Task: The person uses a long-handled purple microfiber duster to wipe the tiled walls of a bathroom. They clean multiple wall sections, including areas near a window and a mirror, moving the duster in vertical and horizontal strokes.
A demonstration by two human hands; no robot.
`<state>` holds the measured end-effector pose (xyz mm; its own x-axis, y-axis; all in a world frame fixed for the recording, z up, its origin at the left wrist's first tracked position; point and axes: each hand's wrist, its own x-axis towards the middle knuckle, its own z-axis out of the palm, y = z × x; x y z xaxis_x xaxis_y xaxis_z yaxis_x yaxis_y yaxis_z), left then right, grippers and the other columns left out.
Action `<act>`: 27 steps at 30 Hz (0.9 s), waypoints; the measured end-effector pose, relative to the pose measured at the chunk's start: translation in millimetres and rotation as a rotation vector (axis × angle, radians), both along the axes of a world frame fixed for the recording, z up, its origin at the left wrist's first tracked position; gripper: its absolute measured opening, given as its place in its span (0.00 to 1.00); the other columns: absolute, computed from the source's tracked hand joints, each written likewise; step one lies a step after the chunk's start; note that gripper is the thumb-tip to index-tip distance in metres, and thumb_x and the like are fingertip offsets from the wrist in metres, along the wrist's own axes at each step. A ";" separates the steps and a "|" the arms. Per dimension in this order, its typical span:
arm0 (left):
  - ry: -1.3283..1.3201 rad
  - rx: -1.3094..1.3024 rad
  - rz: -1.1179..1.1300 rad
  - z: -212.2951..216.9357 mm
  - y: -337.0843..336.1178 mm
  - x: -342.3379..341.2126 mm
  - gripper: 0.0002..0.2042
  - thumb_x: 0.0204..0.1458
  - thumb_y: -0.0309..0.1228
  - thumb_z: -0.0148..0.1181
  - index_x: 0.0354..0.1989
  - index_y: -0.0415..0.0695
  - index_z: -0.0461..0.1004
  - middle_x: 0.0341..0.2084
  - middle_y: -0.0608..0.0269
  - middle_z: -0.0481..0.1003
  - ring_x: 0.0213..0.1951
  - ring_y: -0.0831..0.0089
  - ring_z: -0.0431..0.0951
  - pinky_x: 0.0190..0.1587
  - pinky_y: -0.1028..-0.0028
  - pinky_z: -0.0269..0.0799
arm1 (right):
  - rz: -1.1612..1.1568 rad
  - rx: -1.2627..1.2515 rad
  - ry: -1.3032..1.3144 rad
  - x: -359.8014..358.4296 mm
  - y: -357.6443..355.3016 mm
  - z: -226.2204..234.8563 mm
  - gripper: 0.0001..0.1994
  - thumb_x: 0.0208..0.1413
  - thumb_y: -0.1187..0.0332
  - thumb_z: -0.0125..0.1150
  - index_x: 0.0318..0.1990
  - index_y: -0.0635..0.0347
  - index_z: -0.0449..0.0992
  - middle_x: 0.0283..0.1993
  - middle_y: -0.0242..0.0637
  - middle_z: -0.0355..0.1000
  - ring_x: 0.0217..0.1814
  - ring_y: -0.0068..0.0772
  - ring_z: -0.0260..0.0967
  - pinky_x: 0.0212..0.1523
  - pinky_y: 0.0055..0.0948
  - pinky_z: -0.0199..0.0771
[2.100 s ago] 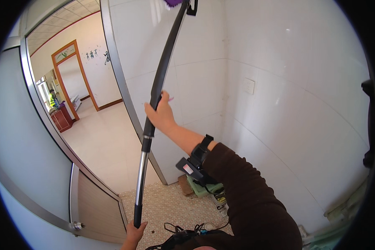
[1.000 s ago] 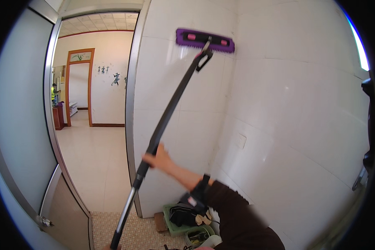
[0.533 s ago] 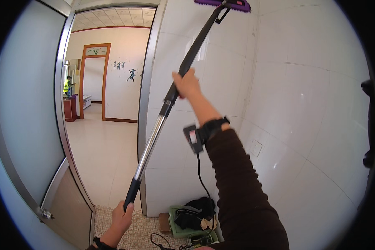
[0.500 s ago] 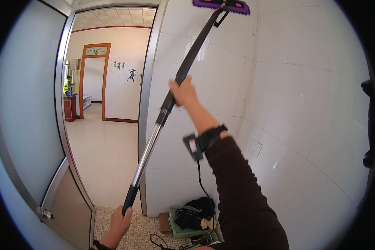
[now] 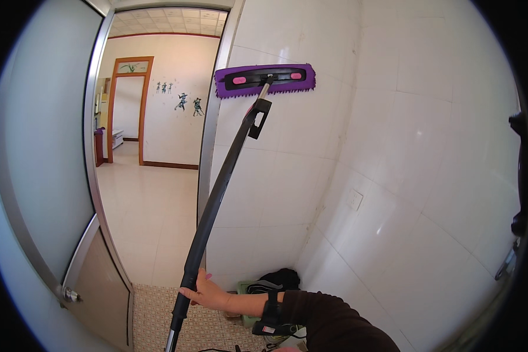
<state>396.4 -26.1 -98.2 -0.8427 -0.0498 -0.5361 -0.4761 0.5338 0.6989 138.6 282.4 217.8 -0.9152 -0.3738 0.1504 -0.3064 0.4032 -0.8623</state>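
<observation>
A flat mop with a long black pole slants up from the lower edge. Its purple fringed pad lies against the white tiled wall, just right of the doorway. The black plate on the pad has two pink buttons, and a short metal joint links it to the pole. Low on the pole, my right hand is closed round the black grip. A dark strap with a small box sits on that wrist. My left hand is out of the picture, as is the pole's lower end.
A frosted glass door with a round knob stands at the left, beside a metal-framed doorway onto another room. In the corner below my right arm are a green tub and black cloth. The right wall holds a socket.
The mop pad has come down the wall and to the left. My right hand has dropped with the pole, and my left hand has left the picture below.
</observation>
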 end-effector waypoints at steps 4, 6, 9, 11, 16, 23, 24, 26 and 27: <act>0.086 -0.055 0.047 25.8 17.8 -16.5 0.22 0.45 0.46 0.62 0.27 0.33 0.75 0.17 0.53 0.73 0.21 0.63 0.72 0.25 0.62 0.64 | -0.019 -0.041 0.118 -9.1 -0.1 28.1 0.36 0.53 0.52 0.57 0.53 0.74 0.44 0.30 0.46 0.68 0.23 0.30 0.70 0.21 0.26 0.72; 0.170 -0.107 0.033 54.4 36.4 -59.8 0.22 0.45 0.47 0.62 0.27 0.34 0.76 0.16 0.52 0.73 0.21 0.60 0.73 0.25 0.61 0.65 | -0.056 -0.090 0.127 -34.6 6.7 68.8 0.32 0.52 0.56 0.58 0.50 0.72 0.47 0.29 0.44 0.68 0.20 0.30 0.69 0.19 0.27 0.72; 0.263 -0.118 0.081 120.6 74.5 -133.7 0.19 0.47 0.44 0.59 0.23 0.36 0.74 0.18 0.53 0.73 0.23 0.62 0.73 0.27 0.61 0.66 | -0.070 -0.125 0.232 -81.7 21.4 152.2 0.26 0.51 0.62 0.56 0.47 0.67 0.49 0.27 0.44 0.66 0.16 0.31 0.68 0.14 0.29 0.71; 0.474 -0.035 0.215 176.0 103.0 -162.1 0.17 0.42 0.36 0.66 0.14 0.38 0.68 0.09 0.67 0.65 0.14 0.80 0.60 0.15 0.70 0.56 | -0.181 -0.094 0.318 -110.3 30.9 212.4 0.24 0.51 0.60 0.55 0.45 0.64 0.49 0.25 0.44 0.65 0.16 0.33 0.67 0.13 0.30 0.70; 0.876 0.229 0.097 317.7 142.9 -221.3 0.18 0.50 0.42 0.57 0.27 0.35 0.68 0.13 0.60 0.68 0.16 0.71 0.69 0.21 0.69 0.64 | -0.470 -0.030 0.694 -159.4 45.2 359.7 0.26 0.52 0.53 0.50 0.46 0.66 0.49 0.25 0.51 0.69 0.14 0.44 0.67 0.16 0.36 0.71; 0.866 0.448 -0.042 374.6 173.0 -247.3 0.14 0.57 0.40 0.49 0.33 0.40 0.62 0.13 0.67 0.63 0.14 0.80 0.65 0.16 0.77 0.62 | -0.560 -0.063 0.826 -178.6 69.4 431.1 0.29 0.51 0.54 0.47 0.50 0.73 0.51 0.31 0.57 0.70 0.23 0.49 0.71 0.21 0.35 0.75; 0.843 0.335 -0.044 365.4 176.7 -252.4 0.14 0.56 0.39 0.51 0.32 0.40 0.62 0.13 0.67 0.63 0.14 0.79 0.66 0.17 0.77 0.63 | -0.553 -0.084 0.853 -181.7 71.8 420.0 0.29 0.51 0.53 0.47 0.50 0.71 0.52 0.31 0.57 0.71 0.22 0.48 0.71 0.20 0.35 0.74; 0.842 0.153 -0.080 335.9 179.5 -254.6 0.13 0.54 0.38 0.54 0.32 0.39 0.64 0.14 0.66 0.64 0.15 0.79 0.67 0.17 0.76 0.63 | -0.564 -0.044 0.900 -184.4 77.5 382.3 0.28 0.51 0.53 0.46 0.51 0.66 0.52 0.33 0.58 0.71 0.26 0.54 0.72 0.27 0.40 0.74; 0.750 0.177 -0.016 317.1 178.3 -252.0 0.18 0.47 0.41 0.62 0.27 0.36 0.68 0.15 0.58 0.69 0.20 0.69 0.71 0.23 0.68 0.65 | -0.647 -0.038 0.881 -186.4 72.9 360.7 0.28 0.52 0.51 0.46 0.51 0.63 0.51 0.35 0.60 0.71 0.32 0.60 0.71 0.36 0.46 0.71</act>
<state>144.4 152.2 218.9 -0.9836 -0.0010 0.1804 0.1659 0.3869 0.9071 -47.8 355.3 578.5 -0.5019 0.1580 0.8504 -0.5617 0.6881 -0.4593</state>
